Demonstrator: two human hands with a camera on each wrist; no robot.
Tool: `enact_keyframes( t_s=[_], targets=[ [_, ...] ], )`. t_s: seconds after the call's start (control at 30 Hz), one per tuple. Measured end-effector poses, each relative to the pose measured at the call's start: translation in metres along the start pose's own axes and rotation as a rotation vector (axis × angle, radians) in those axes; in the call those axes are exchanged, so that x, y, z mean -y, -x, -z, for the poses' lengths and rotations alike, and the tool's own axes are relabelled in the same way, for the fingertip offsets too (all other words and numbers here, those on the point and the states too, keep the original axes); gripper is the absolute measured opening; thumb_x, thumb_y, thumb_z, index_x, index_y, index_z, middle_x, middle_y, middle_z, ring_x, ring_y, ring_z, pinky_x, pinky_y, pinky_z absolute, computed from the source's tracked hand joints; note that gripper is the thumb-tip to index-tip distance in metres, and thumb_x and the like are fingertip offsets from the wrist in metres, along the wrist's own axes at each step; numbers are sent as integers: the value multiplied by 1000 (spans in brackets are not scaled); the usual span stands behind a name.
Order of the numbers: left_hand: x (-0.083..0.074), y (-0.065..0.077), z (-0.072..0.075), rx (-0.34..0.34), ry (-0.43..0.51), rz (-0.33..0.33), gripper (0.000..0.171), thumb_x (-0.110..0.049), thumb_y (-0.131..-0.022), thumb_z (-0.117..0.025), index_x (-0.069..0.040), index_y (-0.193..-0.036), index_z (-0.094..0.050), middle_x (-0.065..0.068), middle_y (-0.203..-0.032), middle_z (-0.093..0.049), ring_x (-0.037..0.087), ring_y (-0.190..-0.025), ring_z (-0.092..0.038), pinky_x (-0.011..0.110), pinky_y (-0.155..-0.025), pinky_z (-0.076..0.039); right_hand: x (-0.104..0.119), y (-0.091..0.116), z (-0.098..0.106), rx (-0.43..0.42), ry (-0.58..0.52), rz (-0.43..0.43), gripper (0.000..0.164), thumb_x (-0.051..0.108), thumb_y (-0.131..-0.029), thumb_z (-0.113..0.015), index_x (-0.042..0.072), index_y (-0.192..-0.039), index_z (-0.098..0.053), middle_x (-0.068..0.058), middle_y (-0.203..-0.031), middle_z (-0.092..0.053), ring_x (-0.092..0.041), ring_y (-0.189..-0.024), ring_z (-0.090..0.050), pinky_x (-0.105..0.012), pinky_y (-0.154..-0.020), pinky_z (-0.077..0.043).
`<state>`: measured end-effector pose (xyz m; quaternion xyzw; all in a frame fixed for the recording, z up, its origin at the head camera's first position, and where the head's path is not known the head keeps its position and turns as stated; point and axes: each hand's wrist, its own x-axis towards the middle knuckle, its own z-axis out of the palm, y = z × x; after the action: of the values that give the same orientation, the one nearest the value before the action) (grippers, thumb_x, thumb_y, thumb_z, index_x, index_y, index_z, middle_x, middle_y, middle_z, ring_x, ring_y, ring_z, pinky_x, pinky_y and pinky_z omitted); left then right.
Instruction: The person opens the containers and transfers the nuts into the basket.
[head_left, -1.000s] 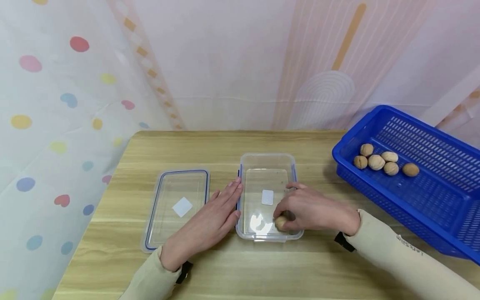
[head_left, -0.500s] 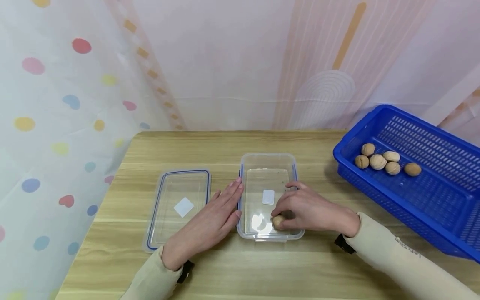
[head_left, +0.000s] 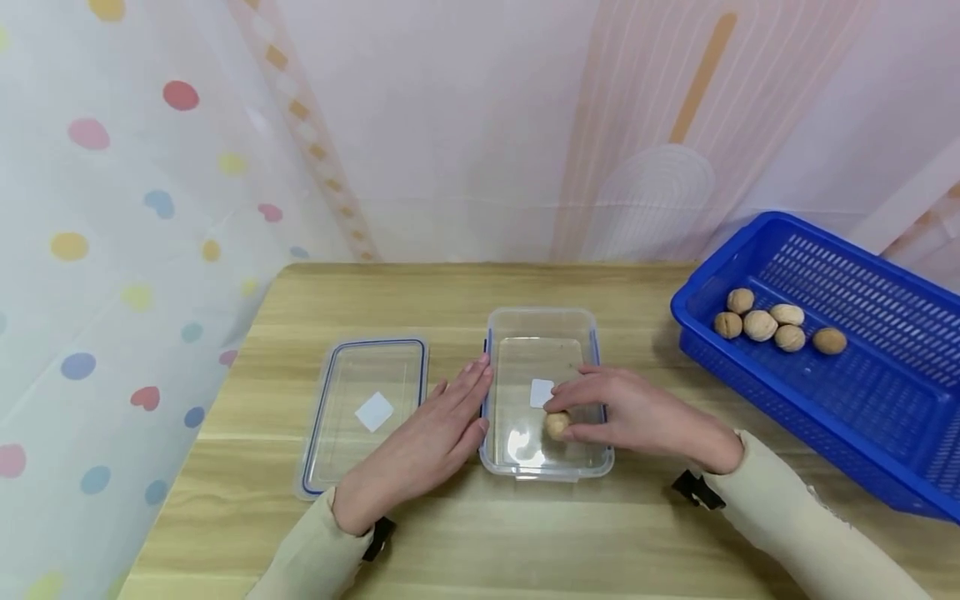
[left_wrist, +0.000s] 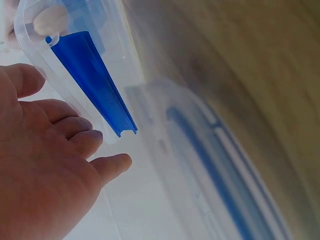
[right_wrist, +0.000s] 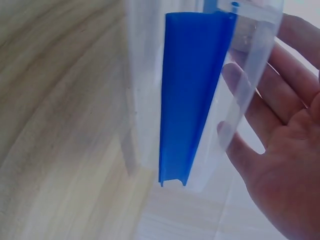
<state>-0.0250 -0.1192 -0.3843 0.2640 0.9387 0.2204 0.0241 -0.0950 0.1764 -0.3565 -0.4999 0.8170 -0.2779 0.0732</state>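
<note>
A clear plastic food container point(head_left: 547, 321) with blue side clips stands on the table, a white label inside its base. My right hand point(head_left: 637, 408) reaches into it over the right wall and holds a walnut point(head_left: 557, 425) between thumb and fingertips. In the right wrist view the walnut point(right_wrist: 243, 34) shows through the clear wall, beyond the blue clip point(right_wrist: 192, 95). My left hand point(head_left: 420, 446) lies with its fingers extended along the container's left side. The left wrist view shows these fingers point(left_wrist: 82, 142) beside the other blue clip point(left_wrist: 92, 75).
The container's lid point(head_left: 318, 417), with a blue seal and white label, lies on the wooden table point(head_left: 480, 542) to the left. At the right stands a blue perforated basket point(head_left: 862, 392) with several walnuts point(head_left: 760, 325). A patterned cloth point(head_left: 465, 125) hangs behind.
The walnut has moved slightly away from the container's near wall, and my right hand's fingers have spread a little around it. My left hand stays at the container's side. The head view has shifted slightly.
</note>
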Motion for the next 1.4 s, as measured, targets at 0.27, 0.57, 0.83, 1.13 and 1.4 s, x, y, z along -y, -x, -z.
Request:
enact_keyframes(
  t_s=[0.27, 0.57, 0.83, 1.13, 1.4],
  targets=[
    [0, -2, 1, 10, 1, 0, 60, -29, -112, -44, 2, -161, -28, 10, -172, -12, 27, -157, -16, 61, -122, -24, 6, 17, 5, -123, -49, -54, 34, 21, -91, -81, 13, -124, -77, 1, -124, -74, -22, -117, -68, -47, -100, -55],
    [1, -4, -2, 17, -28, -8, 60, -30, -111, -44, 1, -160, -29, 10, -171, -14, 27, -157, -18, 60, -122, -26, 14, 42, 11, -301, -54, -61, 38, 10, -89, -82, 18, -125, -77, 5, -122, -75, -17, -113, -71, -32, -96, -57],
    [-1, -3, -3, 3, -30, -11, 59, -27, -111, -46, 2, -160, -30, 12, -171, -16, 28, -157, -19, 62, -121, -26, 30, 65, 35, -348, -5, -164, 40, 10, -89, -81, 21, -127, -76, 10, -123, -74, -10, -114, -69, -13, -95, -49],
    [0, -2, -1, 2, -25, -4, 60, -29, -112, -44, 1, -161, -28, 10, -172, -13, 27, -157, -17, 60, -123, -23, 46, 93, 62, -408, 36, -264, 53, 2, -89, -80, 30, -133, -71, 13, -129, -71, 3, -123, -60, -8, -85, -48],
    [0, -1, 0, -10, -25, -10, 60, -29, -111, -44, 0, -161, -29, 10, -172, -14, 28, -157, -18, 61, -122, -24, 56, 125, 81, -471, 170, -382, 50, 4, -89, -80, 28, -133, -72, 22, -129, -68, 8, -78, -58, -14, -56, -36]
  ],
)
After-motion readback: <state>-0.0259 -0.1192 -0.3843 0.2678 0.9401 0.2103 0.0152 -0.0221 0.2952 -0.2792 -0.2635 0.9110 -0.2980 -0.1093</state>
